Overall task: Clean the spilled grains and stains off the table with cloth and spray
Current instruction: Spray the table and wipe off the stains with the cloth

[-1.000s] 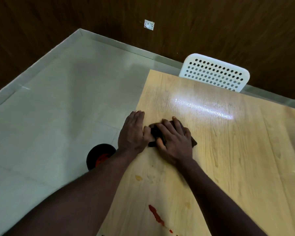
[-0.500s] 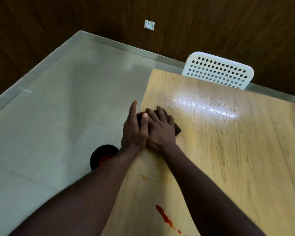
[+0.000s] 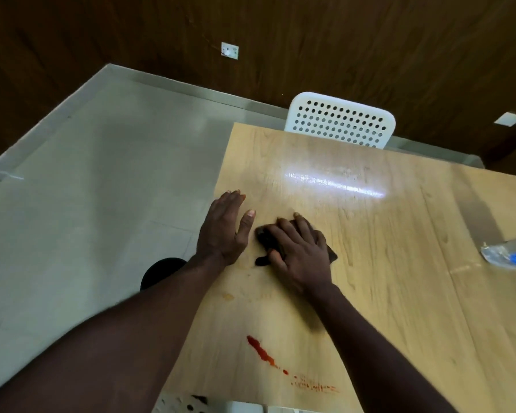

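My right hand (image 3: pixel 298 253) presses flat on a dark cloth (image 3: pixel 265 238), which lies on the light wooden table (image 3: pixel 385 278) and shows only at the hand's edges. My left hand (image 3: pixel 225 229) rests open and flat at the table's left edge, just left of the cloth, fingers straight. A red streak stain (image 3: pixel 262 351) runs across the table near its front edge, with faint red smears to its right. A small yellowish stain (image 3: pixel 228 297) sits between the streak and my hands. No grains or spray bottle can be made out.
A white perforated chair (image 3: pixel 340 120) stands at the table's far side. A crumpled clear plastic wrapper with blue print (image 3: pixel 510 253) lies at the right edge. A dark round object (image 3: pixel 158 271) sits on the grey floor by the left edge.
My right hand has slid the cloth to the right, away from the left hand. The left hand has flattened open at the table's edge. The wrapper has come into view.
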